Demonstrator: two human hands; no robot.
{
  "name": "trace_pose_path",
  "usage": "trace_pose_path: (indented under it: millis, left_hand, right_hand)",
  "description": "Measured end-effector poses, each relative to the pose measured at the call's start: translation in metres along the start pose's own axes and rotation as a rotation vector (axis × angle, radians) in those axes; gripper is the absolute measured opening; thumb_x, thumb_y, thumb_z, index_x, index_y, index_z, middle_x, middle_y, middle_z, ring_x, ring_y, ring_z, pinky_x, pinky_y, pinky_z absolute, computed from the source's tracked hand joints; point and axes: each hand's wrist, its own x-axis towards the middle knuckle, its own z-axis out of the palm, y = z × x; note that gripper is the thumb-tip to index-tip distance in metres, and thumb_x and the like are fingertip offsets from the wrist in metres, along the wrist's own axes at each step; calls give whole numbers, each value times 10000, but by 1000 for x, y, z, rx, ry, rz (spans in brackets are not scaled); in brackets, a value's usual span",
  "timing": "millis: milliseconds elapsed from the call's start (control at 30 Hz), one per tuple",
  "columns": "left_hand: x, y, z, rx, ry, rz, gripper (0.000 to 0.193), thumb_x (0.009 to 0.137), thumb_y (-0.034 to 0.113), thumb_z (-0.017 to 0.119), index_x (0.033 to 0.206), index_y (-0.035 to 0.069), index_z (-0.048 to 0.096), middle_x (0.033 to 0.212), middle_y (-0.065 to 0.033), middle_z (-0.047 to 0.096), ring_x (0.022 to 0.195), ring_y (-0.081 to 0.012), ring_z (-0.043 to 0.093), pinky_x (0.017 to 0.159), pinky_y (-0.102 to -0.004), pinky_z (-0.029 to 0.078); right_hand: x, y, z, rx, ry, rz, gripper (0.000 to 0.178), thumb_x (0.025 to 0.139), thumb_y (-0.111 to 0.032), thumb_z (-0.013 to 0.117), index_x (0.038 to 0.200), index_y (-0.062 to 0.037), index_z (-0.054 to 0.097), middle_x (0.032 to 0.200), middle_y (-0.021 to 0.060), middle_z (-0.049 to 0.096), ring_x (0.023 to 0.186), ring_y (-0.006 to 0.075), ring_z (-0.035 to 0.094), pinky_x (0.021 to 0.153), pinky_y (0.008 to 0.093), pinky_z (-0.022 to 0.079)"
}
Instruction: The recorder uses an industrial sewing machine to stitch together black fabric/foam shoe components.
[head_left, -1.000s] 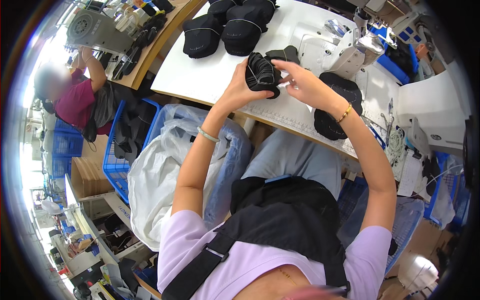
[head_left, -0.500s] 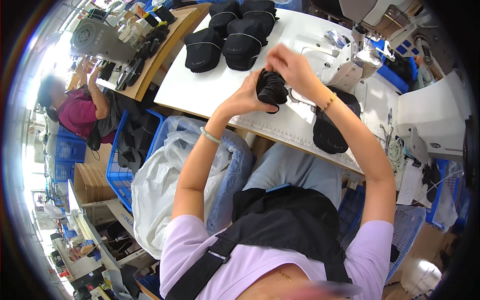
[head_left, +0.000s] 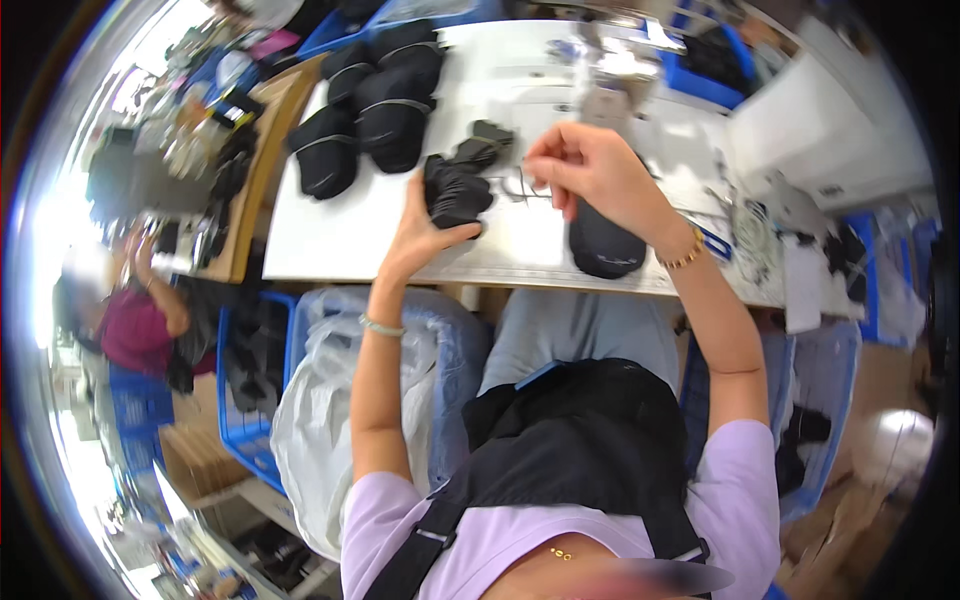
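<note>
My left hand [head_left: 418, 232] grips a thick stack of black fabric pieces [head_left: 456, 195] above the white table, thumb on the near side. Just behind that stack lies a smaller dark grey piece [head_left: 482, 146]. To the right, my right hand [head_left: 598, 178] is raised with its fingers curled together. A thin dark loop [head_left: 518, 186] shows by its fingertips; whether they hold it I cannot tell. Below this hand, a black fabric stack [head_left: 606, 243] lies near the table's front edge. Several banded black bundles [head_left: 394, 120] stand at the back left.
A sewing machine [head_left: 610, 100] stands on the white table [head_left: 330, 245] at the back. White cord [head_left: 750, 235] lies at the right. Below the left edge is a plastic-lined bin [head_left: 455, 345], beside a blue crate [head_left: 228, 400]. A person [head_left: 145, 325] sits at far left.
My right hand has come away from the held stack, to its right. The left hand keeps hold. My view has turned, shifting the bundles left, and the dark grey piece now shows behind the stack.
</note>
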Motion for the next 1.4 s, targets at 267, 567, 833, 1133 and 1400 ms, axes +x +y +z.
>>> trace_pose_path:
  millis: [267, 567, 833, 1133, 1400]
  left_hand:
    - [-11, 4, 4, 180, 124, 16, 1001, 607, 207, 861, 1359, -76, 265, 1242, -190, 439, 1142, -276, 458, 995, -337, 363]
    - [-8, 1, 15, 76, 271, -94, 970, 599, 218, 870, 1329, -76, 303, 1208, -178, 474, 1102, -263, 488, 976, -333, 382]
    - [-43, 3, 1, -1531, 64, -158, 608, 774, 268, 677, 1258, -20, 448, 1204, -194, 538, 1091, -340, 543, 946, -414, 461]
    - [-69, 48, 75, -2085, -275, -132, 948, 673, 603, 702, 1386, 95, 339, 1369, -177, 393, 1245, -376, 402, 1033, -496, 372]
    - [-54, 68, 84, -1802, -170, -305, 748, 856, 731, 284, 1332, 177, 444, 1337, -89, 469, 1264, -263, 430, 1052, -594, 296]
  right_hand:
    - [-163, 20, -88, 4, 643, 116, 126, 876, -83, 618, 942, 24, 613, 783, 80, 634, 616, 141, 646, 525, 225, 523]
    - [-201, 104, -152, -965, 1051, 200, 214, 886, -54, 589, 1088, 16, 599, 971, 113, 606, 803, 164, 633, 681, 292, 501]
    - [-121, 30, -25, -512, 430, -287, 296, 822, -1, 653, 1113, -29, 605, 1135, 94, 555, 811, 157, 579, 685, 283, 501]
    - [-17, 21, 33, -249, -21, -588, 809, 624, -234, 847, 1322, -74, 471, 1322, 80, 491, 1175, 221, 476, 974, 356, 390]
    - [-13, 34, 35, -175, -121, -395, 546, 681, -33, 774, 1188, -45, 571, 1078, 82, 656, 997, 164, 627, 876, 288, 491]
